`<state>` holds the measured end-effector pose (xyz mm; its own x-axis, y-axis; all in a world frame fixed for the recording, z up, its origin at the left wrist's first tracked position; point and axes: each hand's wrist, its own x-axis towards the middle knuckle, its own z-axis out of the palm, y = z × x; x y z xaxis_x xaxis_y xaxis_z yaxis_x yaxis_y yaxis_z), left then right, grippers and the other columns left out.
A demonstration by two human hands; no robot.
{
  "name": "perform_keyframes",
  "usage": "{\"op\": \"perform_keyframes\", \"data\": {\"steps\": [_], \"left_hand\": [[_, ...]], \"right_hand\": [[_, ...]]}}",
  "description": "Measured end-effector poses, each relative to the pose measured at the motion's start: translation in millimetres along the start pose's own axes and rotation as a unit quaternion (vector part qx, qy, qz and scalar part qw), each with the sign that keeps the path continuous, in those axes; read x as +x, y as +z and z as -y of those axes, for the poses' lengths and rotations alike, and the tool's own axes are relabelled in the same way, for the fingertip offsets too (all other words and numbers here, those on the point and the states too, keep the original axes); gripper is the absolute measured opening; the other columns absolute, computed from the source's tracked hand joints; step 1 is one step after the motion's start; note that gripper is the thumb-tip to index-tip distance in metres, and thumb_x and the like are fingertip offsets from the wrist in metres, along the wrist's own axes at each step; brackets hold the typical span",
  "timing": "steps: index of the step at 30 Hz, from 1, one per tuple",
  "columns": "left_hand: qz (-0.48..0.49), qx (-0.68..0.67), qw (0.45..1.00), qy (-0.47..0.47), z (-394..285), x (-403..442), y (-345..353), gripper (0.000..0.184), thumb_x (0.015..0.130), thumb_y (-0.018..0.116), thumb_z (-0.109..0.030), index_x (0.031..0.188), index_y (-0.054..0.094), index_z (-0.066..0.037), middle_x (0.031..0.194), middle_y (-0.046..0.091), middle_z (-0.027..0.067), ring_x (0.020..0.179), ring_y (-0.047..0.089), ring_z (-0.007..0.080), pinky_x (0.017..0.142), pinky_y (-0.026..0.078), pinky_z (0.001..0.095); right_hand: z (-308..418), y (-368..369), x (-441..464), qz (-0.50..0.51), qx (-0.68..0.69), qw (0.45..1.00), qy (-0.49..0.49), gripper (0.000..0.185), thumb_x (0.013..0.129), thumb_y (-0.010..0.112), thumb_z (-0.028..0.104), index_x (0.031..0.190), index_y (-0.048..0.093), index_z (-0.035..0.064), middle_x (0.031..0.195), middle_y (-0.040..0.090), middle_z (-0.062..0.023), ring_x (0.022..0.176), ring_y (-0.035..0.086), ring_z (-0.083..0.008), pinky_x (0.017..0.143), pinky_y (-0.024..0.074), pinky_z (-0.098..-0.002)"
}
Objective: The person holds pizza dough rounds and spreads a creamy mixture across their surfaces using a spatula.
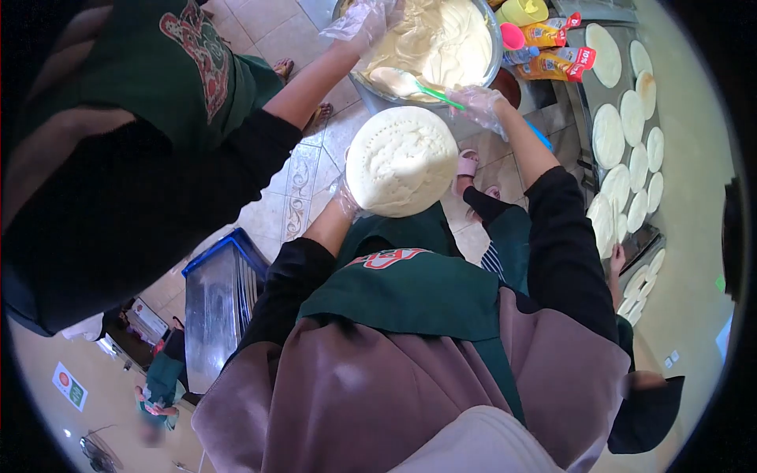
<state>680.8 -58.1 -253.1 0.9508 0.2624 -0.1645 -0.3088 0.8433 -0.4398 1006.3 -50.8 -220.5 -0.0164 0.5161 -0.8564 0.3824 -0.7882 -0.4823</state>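
My gloved left hand [347,199] holds a pale round pizza base [402,162] from below and at its left edge; most of the fingers are hidden beneath it. Small pricked holes mark the base's top. Beyond it, my gloved right hand [479,106] grips the green handle of a spatula [432,93], whose pale, coated head lies in thick cream [434,39]. The cream fills a large metal bowl [497,49]. Another person's gloved hand [364,25] is at the bowl's left rim, its fingers smeared.
Many round bases [608,135] lie on a counter at right. Orange pouches [556,65] and a yellow container [522,11] stand right of the bowl. A co-worker in a green apron [197,71] stands close at left, near stacked metal trays [213,311]. Other people are nearby.
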Motion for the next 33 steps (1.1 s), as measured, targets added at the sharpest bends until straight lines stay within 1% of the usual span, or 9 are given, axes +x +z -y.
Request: {"op": "perform_keyframes", "data": {"steps": [6, 8, 9, 15, 19, 22, 24, 28, 33], "left_hand": [[0.010, 0.087, 0.996, 0.010, -1.8, -2.9, 6.6, 0.064, 0.086, 0.043, -0.047, 0.138, 0.036, -0.011, 0.139, 0.040, 0.0111, 0.125, 0.041, 0.0306, 0.103, 0.034, 0.0474], [0.014, 0.109, 0.994, 0.011, -2.6, -4.4, 8.5, 0.061, 0.088, 0.041, -0.045, 0.138, 0.036, -0.010, 0.139, 0.040, 0.0110, 0.125, 0.041, 0.0300, 0.103, 0.035, 0.0471], [0.016, 0.121, 0.992, 0.011, -2.8, -5.2, 9.4, 0.059, 0.089, 0.040, -0.044, 0.138, 0.036, -0.010, 0.139, 0.041, 0.0109, 0.125, 0.041, 0.0298, 0.103, 0.035, 0.0469], [0.039, 0.175, 0.984, 0.010, -2.5, -4.4, 12.9, 0.051, 0.094, 0.035, -0.037, 0.137, 0.036, -0.009, 0.138, 0.042, 0.0103, 0.124, 0.042, 0.0283, 0.102, 0.037, 0.0460], [0.029, 0.193, 0.981, 0.016, 2.5, -2.4, 14.1, 0.049, 0.096, 0.033, -0.036, 0.136, 0.037, -0.010, 0.137, 0.043, 0.0105, 0.123, 0.043, 0.0287, 0.101, 0.037, 0.0473], [-0.018, 0.180, 0.983, 0.028, 8.2, 1.7, 17.0, 0.050, 0.095, 0.033, -0.039, 0.135, 0.040, -0.010, 0.136, 0.044, 0.0111, 0.123, 0.044, 0.0302, 0.101, 0.036, 0.0496], [-0.050, 0.168, 0.984, 0.038, 12.6, 7.9, 22.9, 0.051, 0.094, 0.033, -0.042, 0.134, 0.041, -0.011, 0.135, 0.045, 0.0115, 0.122, 0.044, 0.0311, 0.101, 0.036, 0.0512], [-0.027, 0.131, 0.990, 0.035, 18.6, 39.7, 44.5, 0.054, 0.093, 0.034, -0.044, 0.133, 0.043, -0.011, 0.135, 0.045, 0.0117, 0.122, 0.044, 0.0322, 0.102, 0.035, 0.0518], [-0.007, 0.204, 0.975, 0.088, 46.2, 80.5, 74.2, 0.056, 0.092, 0.034, -0.046, 0.135, 0.041, -0.010, 0.136, 0.044, 0.0111, 0.122, 0.044, 0.0324, 0.101, 0.036, 0.0512]], "right_hand": [[-28.3, 33.3, -20.5, -0.058, 0.188, 0.979, -0.060, 0.043, 0.089, 0.049, 0.050, 0.084, 0.061, 0.0092, 0.069, 0.052, -0.0003, 0.064, 0.047, -0.0090, 0.052, 0.0374, -0.0251], [-9.9, 33.8, -52.2, -0.051, 0.144, 0.988, 0.032, 0.029, 0.090, 0.053, 0.037, 0.088, 0.060, 0.0093, 0.075, 0.056, -0.0035, 0.069, 0.052, -0.0115, 0.057, 0.0426, -0.0278], [-45.6, 33.2, -32.6, -0.113, -0.151, 0.961, -0.202, 0.014, 0.087, 0.056, 0.021, 0.094, 0.058, 0.0094, 0.082, 0.059, -0.0072, 0.070, 0.057, -0.0159, 0.060, 0.0469, -0.0305], [-49.9, 34.1, -63.2, -0.145, -0.009, 0.978, -0.153, 0.017, 0.079, 0.055, 0.006, 0.096, 0.057, 0.0086, 0.086, 0.060, -0.0097, 0.072, 0.060, -0.0230, 0.061, 0.0485, -0.0323], [-48.7, 35.7, -93.7, -0.138, 0.050, 0.985, -0.087, 0.011, 0.084, 0.052, 0.011, 0.093, 0.058, 0.0071, 0.083, 0.059, -0.0098, 0.069, 0.058, -0.0215, 0.060, 0.0481, -0.0333], [-43.0, 52.3, -130.5, -0.190, 0.063, 0.961, -0.189, 0.028, 0.092, 0.049, 0.031, 0.084, 0.059, 0.0061, 0.071, 0.055, -0.0063, 0.056, 0.052, -0.0157, 0.050, 0.0432, -0.0304], [-24.0, 62.7, -167.7, -0.129, 0.331, 0.934, -0.034, 0.046, 0.092, 0.046, 0.047, 0.077, 0.060, 0.0065, 0.061, 0.049, -0.0020, 0.049, 0.045, -0.0116, 0.045, 0.0366, -0.0272], [-25.0, 74.4, -198.9, -0.128, 0.380, 0.914, -0.066, 0.047, 0.090, 0.049, 0.051, 0.075, 0.061, 0.0076, 0.057, 0.047, 0.0008, 0.046, 0.042, -0.0092, 0.043, 0.0322, -0.0249], [-30.0, 106.3, -240.3, -0.234, 0.252, 0.927, -0.148, 0.043, 0.093, 0.048, 0.043, 0.076, 0.064, 0.0072, 0.060, 0.051, 0.0000, 0.053, 0.047, -0.0105, 0.050, 0.0396, -0.0255]]}}
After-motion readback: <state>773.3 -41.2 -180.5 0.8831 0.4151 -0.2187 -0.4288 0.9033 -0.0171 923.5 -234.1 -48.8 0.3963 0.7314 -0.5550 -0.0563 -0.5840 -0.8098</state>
